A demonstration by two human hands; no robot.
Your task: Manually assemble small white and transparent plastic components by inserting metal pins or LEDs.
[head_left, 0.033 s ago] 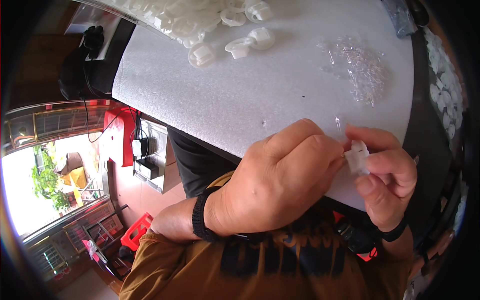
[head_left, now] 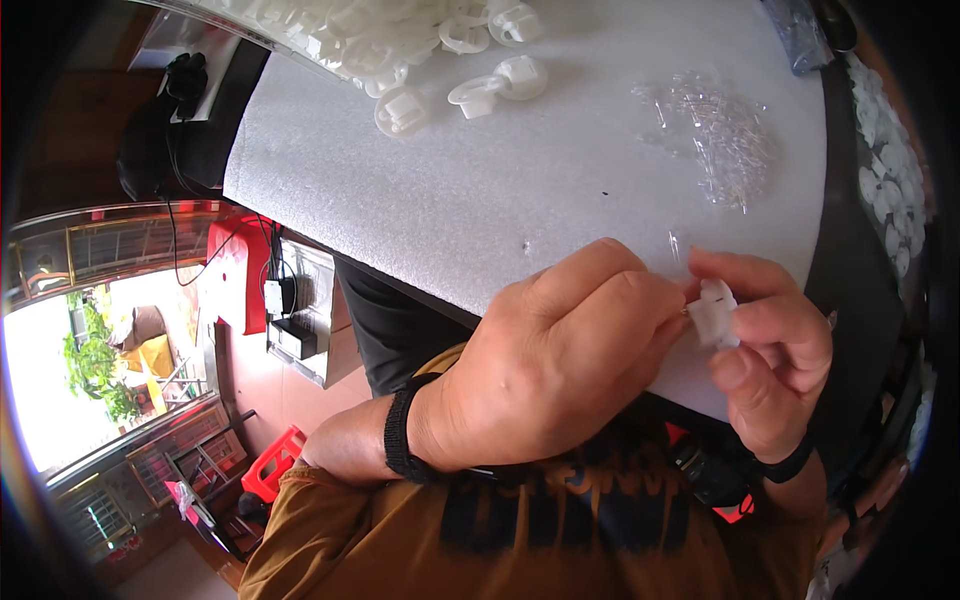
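Note:
A small white translucent plastic piece (head_left: 712, 315) with a dark slot in it is pinched between the thumb and fingers of my right hand (head_left: 782, 350). Close against its left side, my left hand (head_left: 565, 350) has its fingers pressed together. Their tips face away, so whatever they grip is hidden or too small to name. Just beyond the hands, a few thin clear pins (head_left: 675, 243) lie on the white foam sheet (head_left: 450, 190). Farther back on the right is a loose pile of similar clear pins (head_left: 735, 145).
Many translucent round plastic pieces (head_left: 350, 35) are heaped at the far left, with a few loose ones (head_left: 500, 85) beside them. A blue-grey packet (head_left: 797, 35) sits at the far right corner. More white pieces (head_left: 890, 180) lie beyond the right edge. A red stool (head_left: 238, 270) stands at left.

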